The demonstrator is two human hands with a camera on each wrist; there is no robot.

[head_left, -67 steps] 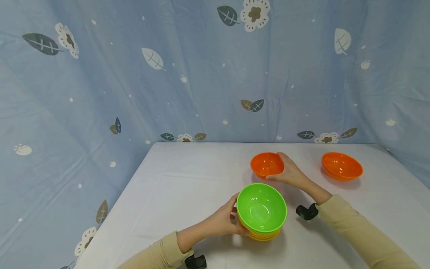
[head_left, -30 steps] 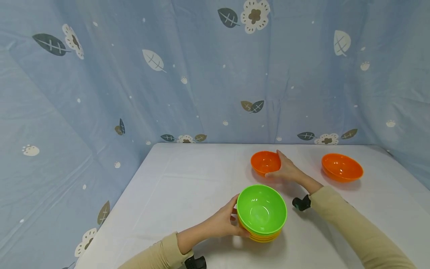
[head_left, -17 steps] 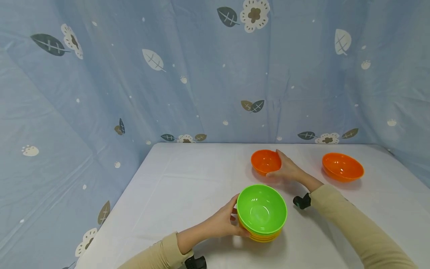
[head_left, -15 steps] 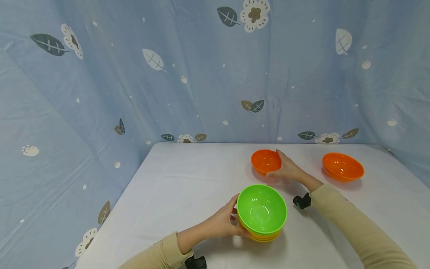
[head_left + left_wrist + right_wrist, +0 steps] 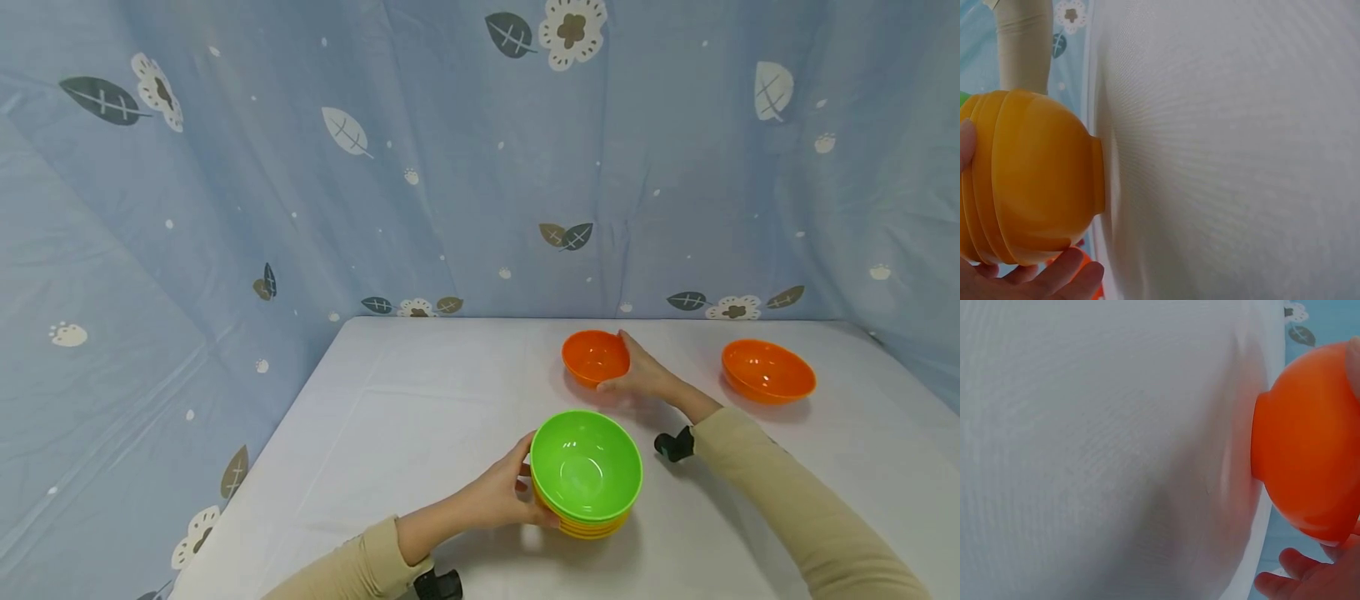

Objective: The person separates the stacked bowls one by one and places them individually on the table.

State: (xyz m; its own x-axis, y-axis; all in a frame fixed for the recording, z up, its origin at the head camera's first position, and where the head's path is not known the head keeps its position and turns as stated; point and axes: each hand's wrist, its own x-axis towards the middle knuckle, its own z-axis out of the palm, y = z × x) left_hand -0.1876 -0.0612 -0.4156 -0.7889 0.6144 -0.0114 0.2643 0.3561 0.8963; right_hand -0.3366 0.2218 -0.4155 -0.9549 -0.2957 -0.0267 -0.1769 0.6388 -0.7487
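A bright green bowl (image 5: 586, 467) sits on top of several nested yellow bowls (image 5: 592, 528) in the middle front of the head view. My left hand (image 5: 498, 492) grips this stack from its left side, thumb in front and fingers behind. Seen from the left wrist, the lowest yellow bowl (image 5: 1047, 175) stands with its foot at the tabletop. Farther back, my right hand (image 5: 641, 372) holds a small orange bowl (image 5: 595, 358) by its right side, thumb near and fingertips at the far rim. In the right wrist view the orange bowl (image 5: 1313, 444) is upright, its foot close against the table.
Another, wider orange bowl (image 5: 768, 372) rests at the back right, apart from both hands. The white-covered table (image 5: 420, 400) ends at a blue patterned curtain (image 5: 450, 167) behind and to the left. A small black camera (image 5: 674, 445) is on the right wrist.
My right hand and the small orange bowl have shifted slightly toward the back of the table since the earliest frame, then stayed nearly still. The left hand and its stack keep their place.
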